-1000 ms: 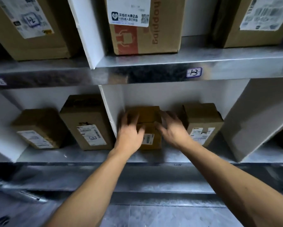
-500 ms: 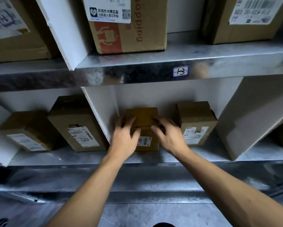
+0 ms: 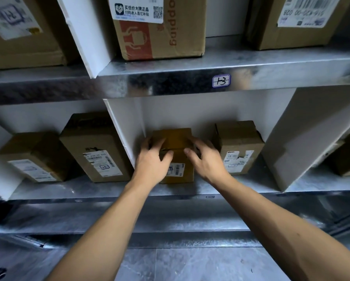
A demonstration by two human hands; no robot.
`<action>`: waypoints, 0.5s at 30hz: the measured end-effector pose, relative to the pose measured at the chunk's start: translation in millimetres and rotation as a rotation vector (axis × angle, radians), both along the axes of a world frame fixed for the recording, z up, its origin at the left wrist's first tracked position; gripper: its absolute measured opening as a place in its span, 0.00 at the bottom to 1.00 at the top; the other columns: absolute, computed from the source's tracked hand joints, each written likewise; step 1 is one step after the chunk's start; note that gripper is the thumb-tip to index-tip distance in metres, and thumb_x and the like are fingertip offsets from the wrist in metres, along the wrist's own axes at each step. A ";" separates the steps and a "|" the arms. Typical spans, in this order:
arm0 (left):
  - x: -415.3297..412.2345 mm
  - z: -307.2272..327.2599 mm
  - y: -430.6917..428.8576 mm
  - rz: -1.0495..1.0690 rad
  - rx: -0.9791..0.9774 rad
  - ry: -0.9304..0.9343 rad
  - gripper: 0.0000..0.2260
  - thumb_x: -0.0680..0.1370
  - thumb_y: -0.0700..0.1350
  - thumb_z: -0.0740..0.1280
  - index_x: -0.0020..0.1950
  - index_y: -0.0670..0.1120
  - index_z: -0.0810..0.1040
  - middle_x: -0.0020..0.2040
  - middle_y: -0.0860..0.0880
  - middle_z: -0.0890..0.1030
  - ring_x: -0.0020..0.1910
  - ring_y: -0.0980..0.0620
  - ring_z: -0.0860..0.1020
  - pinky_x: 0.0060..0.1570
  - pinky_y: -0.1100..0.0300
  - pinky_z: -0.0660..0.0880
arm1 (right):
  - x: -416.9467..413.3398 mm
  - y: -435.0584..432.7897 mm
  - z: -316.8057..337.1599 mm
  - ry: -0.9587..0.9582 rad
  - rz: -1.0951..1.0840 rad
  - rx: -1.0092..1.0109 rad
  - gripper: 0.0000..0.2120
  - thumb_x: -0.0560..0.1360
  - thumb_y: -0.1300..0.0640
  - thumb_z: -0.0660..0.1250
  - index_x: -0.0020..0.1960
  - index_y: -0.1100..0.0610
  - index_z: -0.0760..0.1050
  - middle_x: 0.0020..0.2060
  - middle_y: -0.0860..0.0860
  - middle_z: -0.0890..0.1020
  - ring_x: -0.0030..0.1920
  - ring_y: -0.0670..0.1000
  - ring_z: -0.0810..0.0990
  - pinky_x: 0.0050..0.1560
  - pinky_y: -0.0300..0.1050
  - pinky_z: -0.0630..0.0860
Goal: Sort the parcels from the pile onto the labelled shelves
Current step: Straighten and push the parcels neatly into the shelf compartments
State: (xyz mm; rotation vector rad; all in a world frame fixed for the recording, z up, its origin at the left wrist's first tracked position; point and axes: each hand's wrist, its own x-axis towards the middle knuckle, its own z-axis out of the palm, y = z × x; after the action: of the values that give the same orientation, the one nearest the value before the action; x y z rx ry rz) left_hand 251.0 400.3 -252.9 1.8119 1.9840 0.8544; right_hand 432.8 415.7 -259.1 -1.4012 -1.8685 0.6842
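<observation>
moved: since a second ago my hands have crept from the parcel's flanks onto its top front edge. the small parcel point(image 3: 177, 138) has barely shifted.
left hand: my left hand point(image 3: 151, 161) grips the parcel's near left corner, fingers curled over the top, thumb on the front face.
right hand: my right hand point(image 3: 206, 159) grips the near right corner the same way, thumb tip at the front edge.
where: the small parcel stands on the steel shelf point(image 3: 241, 184), in the bay under the 1-3 label point(image 3: 221, 80), below that label and to its left.
beside it: the white divider point(image 3: 123, 134) is lower and further left of the 1-3 label. i cannot tell whether it touches the parcel or only stands just beside it. a neighbour box point(image 3: 239, 145) stands almost straight below the label, apart from the parcel.
step: i judge this to be the placing step, with the parcel down in its bay and only being squared up.
next: probably a short push back, then letting go. both hands need to lift clear without dragging the parcel forward, and its printed slip point(image 3: 177, 169) should stay facing out.
materials: the parcel is plain brown card, matt. the slip is white paper. the shelf is mottled galvanised sheet, likely slick under card.
shapes: the parcel is a small upright block, narrow at the front. the neighbour box is broader, with a ragged slip.
</observation>
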 end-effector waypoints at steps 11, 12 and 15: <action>23.8 32.9 -13.1 -0.242 0.252 0.099 0.21 0.78 0.54 0.61 0.70 0.51 0.72 0.70 0.46 0.70 0.67 0.42 0.69 0.69 0.49 0.66 | 38.8 -41.4 18.4 -0.335 -0.217 0.286 0.19 0.80 0.49 0.66 0.69 0.55 0.75 0.65 0.60 0.74 0.61 0.63 0.75 0.60 0.57 0.76; 30.5 33.4 -13.3 -0.271 0.272 0.115 0.22 0.77 0.53 0.62 0.70 0.50 0.73 0.70 0.45 0.71 0.65 0.41 0.71 0.67 0.49 0.67 | 46.1 -44.0 17.1 -0.361 -0.249 0.304 0.19 0.80 0.50 0.67 0.68 0.55 0.75 0.64 0.61 0.75 0.60 0.64 0.75 0.60 0.56 0.76; 52.1 31.4 -9.6 -0.330 0.282 0.163 0.22 0.76 0.53 0.62 0.70 0.49 0.73 0.68 0.44 0.73 0.62 0.39 0.72 0.65 0.47 0.70 | 73.5 -47.2 12.6 -0.446 -0.312 0.323 0.18 0.79 0.50 0.67 0.67 0.54 0.75 0.64 0.61 0.74 0.60 0.64 0.74 0.61 0.57 0.75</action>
State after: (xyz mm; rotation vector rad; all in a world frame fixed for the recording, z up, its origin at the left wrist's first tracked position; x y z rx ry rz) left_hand 303.1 390.7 -221.5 2.3530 1.6451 0.9403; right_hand 506.2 368.5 -246.5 -1.6649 -1.9114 -0.0944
